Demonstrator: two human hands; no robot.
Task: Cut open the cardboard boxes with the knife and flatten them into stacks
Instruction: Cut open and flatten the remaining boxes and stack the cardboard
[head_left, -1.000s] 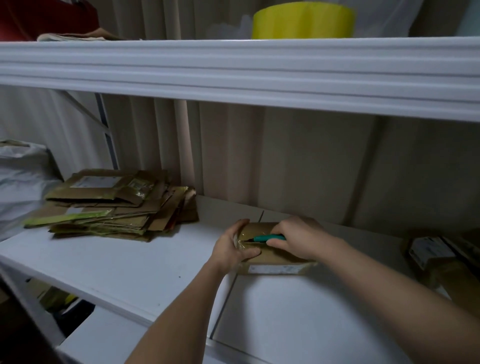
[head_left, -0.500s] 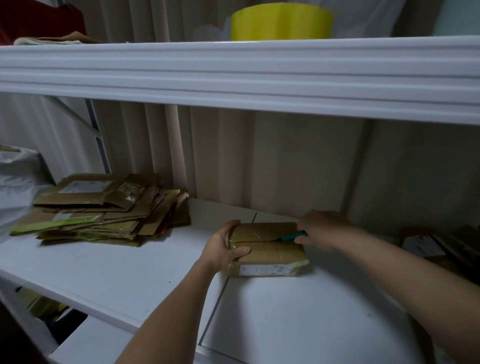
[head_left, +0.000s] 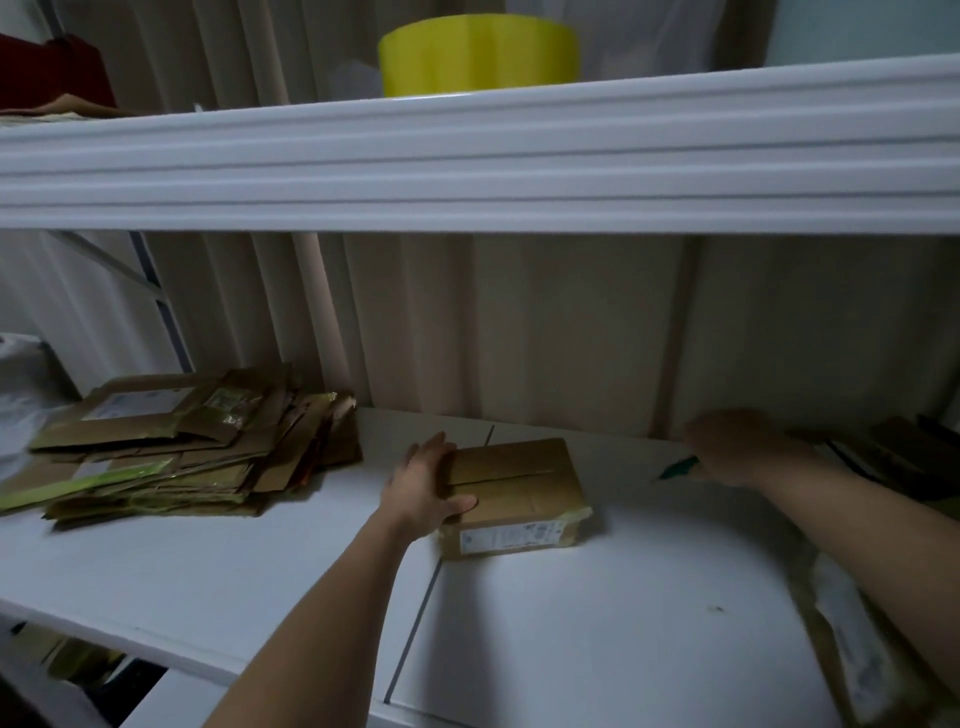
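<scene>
Around: a pile of flat cardboard (head_left: 176, 457) lies far left on the white shelf (head_left: 597, 613); a yellow roll (head_left: 478, 54) sits on the upper shelf (head_left: 467, 171).
Box (head_left: 511, 493): brown, taped, middle of the shelf.
Left hand (head_left: 423, 491): holds the box's left end.
Right hand (head_left: 743, 447): blurry, apart from the box, grips a green knife (head_left: 678, 467).
Hard to see: dark things far right.

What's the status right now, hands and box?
Left hand holds the cardboard box at its left end. Right hand grips the green knife, clear of the box. Top seam slit. Nothing in the way.
</scene>
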